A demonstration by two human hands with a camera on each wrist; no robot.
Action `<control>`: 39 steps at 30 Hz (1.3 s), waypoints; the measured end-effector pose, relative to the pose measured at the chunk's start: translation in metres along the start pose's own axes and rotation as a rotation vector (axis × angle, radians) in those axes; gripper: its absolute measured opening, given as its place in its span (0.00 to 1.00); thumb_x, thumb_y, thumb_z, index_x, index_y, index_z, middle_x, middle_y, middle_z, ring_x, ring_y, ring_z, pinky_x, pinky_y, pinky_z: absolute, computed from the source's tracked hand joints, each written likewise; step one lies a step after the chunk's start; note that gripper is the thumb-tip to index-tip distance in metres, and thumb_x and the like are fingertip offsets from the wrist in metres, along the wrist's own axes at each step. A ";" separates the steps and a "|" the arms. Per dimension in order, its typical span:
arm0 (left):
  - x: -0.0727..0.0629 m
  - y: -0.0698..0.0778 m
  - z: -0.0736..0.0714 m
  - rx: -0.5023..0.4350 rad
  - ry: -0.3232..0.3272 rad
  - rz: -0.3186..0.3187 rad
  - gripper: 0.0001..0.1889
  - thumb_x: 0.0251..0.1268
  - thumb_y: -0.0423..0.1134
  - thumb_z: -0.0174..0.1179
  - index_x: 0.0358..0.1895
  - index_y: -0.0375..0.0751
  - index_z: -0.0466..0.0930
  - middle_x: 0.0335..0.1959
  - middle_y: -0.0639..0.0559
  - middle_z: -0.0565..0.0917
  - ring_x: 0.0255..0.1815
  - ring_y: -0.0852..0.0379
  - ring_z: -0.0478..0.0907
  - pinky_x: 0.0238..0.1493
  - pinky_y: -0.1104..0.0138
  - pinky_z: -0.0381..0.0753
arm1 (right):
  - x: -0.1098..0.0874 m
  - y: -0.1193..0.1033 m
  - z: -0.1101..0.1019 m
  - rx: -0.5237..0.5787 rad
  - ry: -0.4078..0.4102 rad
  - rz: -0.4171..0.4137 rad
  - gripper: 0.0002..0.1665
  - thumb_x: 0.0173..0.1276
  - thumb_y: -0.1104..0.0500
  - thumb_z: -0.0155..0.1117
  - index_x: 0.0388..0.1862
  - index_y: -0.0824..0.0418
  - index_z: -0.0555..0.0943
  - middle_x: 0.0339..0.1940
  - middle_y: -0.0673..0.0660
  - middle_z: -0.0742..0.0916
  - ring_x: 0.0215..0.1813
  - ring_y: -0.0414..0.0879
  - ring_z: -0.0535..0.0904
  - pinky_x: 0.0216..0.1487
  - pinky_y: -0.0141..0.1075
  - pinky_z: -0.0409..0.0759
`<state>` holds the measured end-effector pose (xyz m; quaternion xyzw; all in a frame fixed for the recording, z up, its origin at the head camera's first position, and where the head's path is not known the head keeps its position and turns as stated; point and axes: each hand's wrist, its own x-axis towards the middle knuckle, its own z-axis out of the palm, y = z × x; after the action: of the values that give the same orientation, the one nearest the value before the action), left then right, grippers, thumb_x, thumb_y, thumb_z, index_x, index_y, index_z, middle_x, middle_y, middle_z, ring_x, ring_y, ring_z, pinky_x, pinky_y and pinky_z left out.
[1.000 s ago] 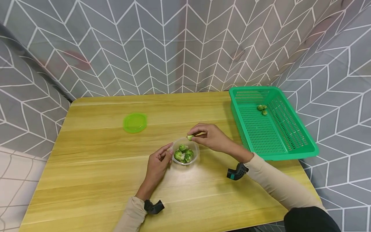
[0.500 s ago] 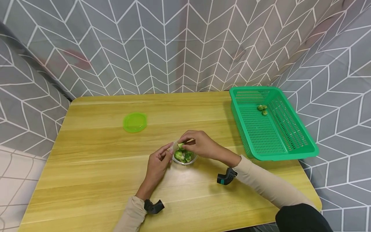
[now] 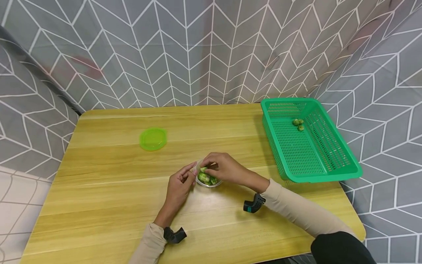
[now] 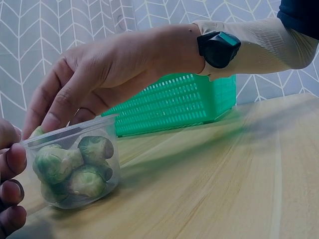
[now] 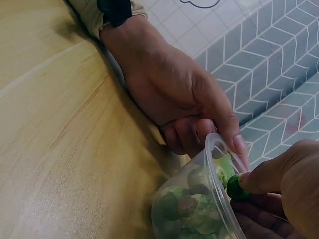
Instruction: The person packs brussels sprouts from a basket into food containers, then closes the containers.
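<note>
A small clear plastic tub (image 4: 94, 123) stands on the table with several Brussels sprouts (image 4: 88, 180) in it. At its left side my left hand (image 3: 178, 189) pinches the rim between thumb and fingers. My right hand (image 3: 225, 169) reaches over the tub from the right, fingertips down at the mouth. Between its thumb and fingers is one Brussels sprout (image 5: 238, 187), seen best in the right wrist view. In the head view that hand covers the tub's far right part.
A light green lid (image 3: 153, 139) lies on the wooden table (image 3: 108, 190), behind and left of the tub. At the right stands a green slotted basket (image 3: 326, 178), with a few more sprouts (image 3: 296, 122) in its far corner. Patterned grey curtains (image 3: 197, 55) hang behind the table.
My right hand has moved left and down with the sprout, from beside the tub to inside its mouth. The left hand has stayed at the rim.
</note>
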<state>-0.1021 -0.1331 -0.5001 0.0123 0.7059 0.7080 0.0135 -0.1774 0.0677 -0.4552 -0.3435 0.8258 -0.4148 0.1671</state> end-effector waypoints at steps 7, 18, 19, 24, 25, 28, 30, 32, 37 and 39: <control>0.000 0.000 0.000 -0.005 0.001 0.008 0.18 0.75 0.35 0.59 0.64 0.37 0.80 0.24 0.26 0.76 0.24 0.39 0.70 0.32 0.72 0.69 | 0.000 -0.002 0.002 -0.055 -0.008 0.016 0.11 0.71 0.64 0.67 0.51 0.58 0.86 0.50 0.49 0.86 0.54 0.41 0.82 0.53 0.37 0.82; -0.001 0.000 0.002 -0.016 0.007 0.003 0.18 0.75 0.35 0.59 0.64 0.37 0.80 0.24 0.25 0.76 0.22 0.45 0.69 0.29 0.72 0.67 | -0.001 -0.001 0.001 -0.011 0.004 0.016 0.12 0.71 0.65 0.67 0.52 0.61 0.85 0.52 0.50 0.85 0.56 0.43 0.82 0.54 0.40 0.82; -0.001 0.000 0.002 -0.017 0.006 0.001 0.18 0.75 0.35 0.59 0.64 0.37 0.80 0.24 0.25 0.76 0.22 0.44 0.69 0.29 0.72 0.66 | -0.001 -0.001 0.000 -0.007 0.006 0.014 0.12 0.71 0.66 0.67 0.51 0.62 0.85 0.52 0.51 0.85 0.56 0.44 0.82 0.54 0.41 0.82; -0.001 0.001 0.003 -0.017 0.002 0.000 0.18 0.75 0.36 0.59 0.65 0.37 0.79 0.25 0.24 0.76 0.23 0.40 0.68 0.27 0.72 0.65 | -0.004 -0.004 -0.009 0.003 0.040 0.003 0.12 0.70 0.68 0.67 0.51 0.65 0.85 0.51 0.54 0.85 0.56 0.46 0.83 0.54 0.42 0.83; -0.001 0.001 0.003 -0.017 0.002 0.000 0.18 0.75 0.36 0.59 0.65 0.37 0.79 0.26 0.24 0.76 0.23 0.39 0.68 0.26 0.72 0.65 | -0.005 -0.003 -0.011 0.002 0.049 0.004 0.12 0.70 0.68 0.67 0.51 0.64 0.85 0.51 0.53 0.85 0.55 0.46 0.83 0.54 0.42 0.83; -0.001 0.001 0.003 -0.013 0.000 0.001 0.19 0.76 0.37 0.59 0.65 0.37 0.78 0.26 0.24 0.77 0.24 0.36 0.68 0.26 0.71 0.66 | -0.009 -0.002 -0.019 -0.001 0.080 0.009 0.12 0.70 0.67 0.67 0.51 0.64 0.86 0.50 0.53 0.86 0.55 0.46 0.83 0.54 0.44 0.83; -0.001 0.001 0.003 -0.010 0.000 0.002 0.19 0.76 0.37 0.59 0.65 0.37 0.78 0.26 0.24 0.77 0.25 0.34 0.69 0.26 0.72 0.66 | -0.012 -0.001 -0.025 -0.008 0.101 0.012 0.12 0.70 0.66 0.67 0.51 0.64 0.86 0.50 0.54 0.86 0.55 0.47 0.83 0.55 0.47 0.82; -0.001 0.000 0.002 -0.005 0.003 0.003 0.19 0.75 0.37 0.59 0.65 0.37 0.78 0.26 0.25 0.77 0.26 0.33 0.70 0.27 0.72 0.68 | -0.015 0.000 -0.031 -0.023 0.125 0.019 0.12 0.70 0.65 0.68 0.51 0.64 0.86 0.50 0.54 0.86 0.54 0.46 0.83 0.55 0.47 0.82; 0.000 -0.001 0.002 -0.002 0.011 0.006 0.19 0.75 0.36 0.59 0.65 0.37 0.79 0.25 0.26 0.77 0.26 0.34 0.71 0.29 0.72 0.69 | -0.023 0.006 -0.047 -0.075 0.188 0.036 0.12 0.70 0.63 0.68 0.51 0.61 0.86 0.50 0.52 0.87 0.52 0.46 0.84 0.54 0.48 0.82; -0.001 -0.001 0.002 -0.005 0.013 0.005 0.19 0.75 0.36 0.59 0.65 0.37 0.79 0.25 0.26 0.77 0.26 0.34 0.70 0.29 0.72 0.68 | -0.026 0.008 -0.052 -0.090 0.214 0.047 0.11 0.70 0.64 0.69 0.50 0.59 0.87 0.49 0.52 0.87 0.52 0.46 0.85 0.54 0.47 0.83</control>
<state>-0.1013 -0.1306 -0.5010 0.0097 0.7044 0.7097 0.0072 -0.1918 0.1190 -0.4302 -0.2851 0.8646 -0.4075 0.0717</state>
